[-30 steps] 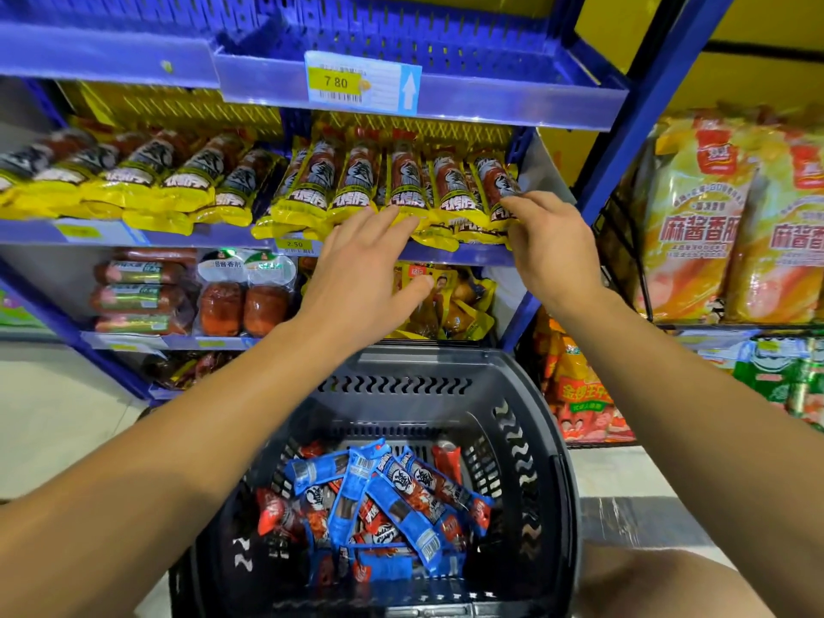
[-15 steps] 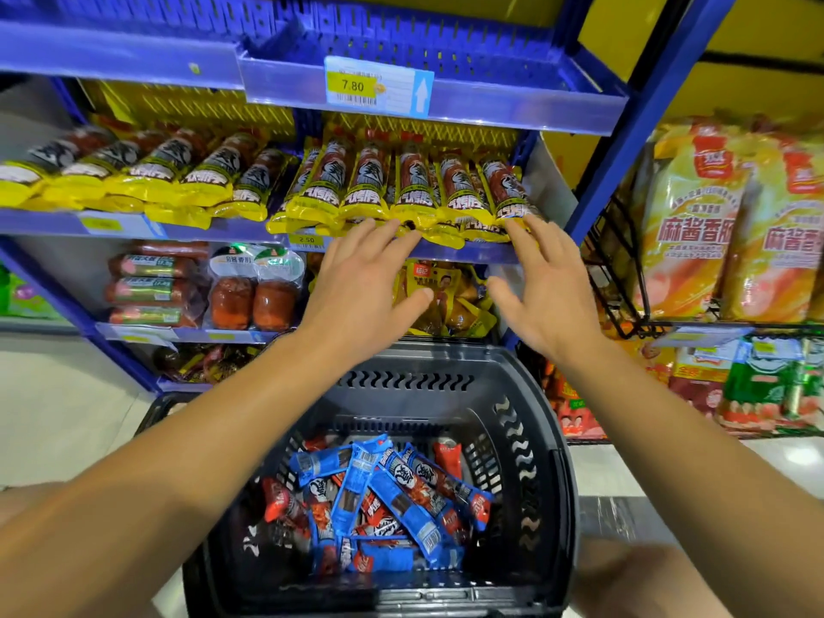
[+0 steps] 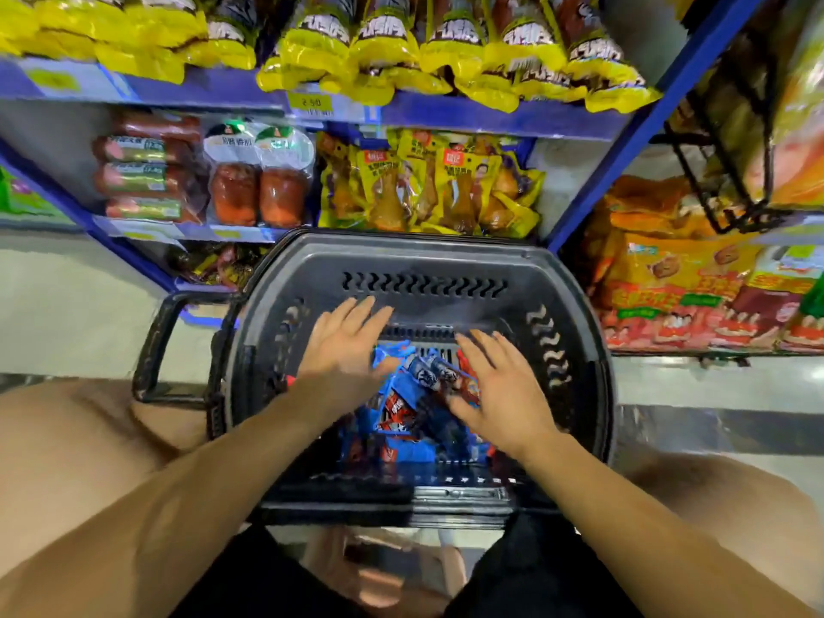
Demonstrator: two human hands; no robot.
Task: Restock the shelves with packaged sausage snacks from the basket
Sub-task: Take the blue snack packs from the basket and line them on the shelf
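Our left hand (image 3: 345,345) & right hand (image 3: 499,388) hang over the snack packs (image 3: 410,408) piled low in the black basket (image 3: 423,265), fingers spread & holding nothing, prob. so we can scoop up lots at once.

Look at the price tag (image 3: 317,103) on the blue shelf edge. Right under it you see yellow packs of chicken legs (image 3: 428,185). To the left of those, below the tag, sit two clear packs of red meat (image 3: 258,180). Further left lie red sausage rolls (image 3: 147,171) in a stack. Far to the right of the tag, past the blue post (image 3: 660,122), there are orange bags (image 3: 669,269) low down. A black wire rack (image 3: 722,171) hangs above them. Far below the tag you can see black shorts (image 3: 526,573).
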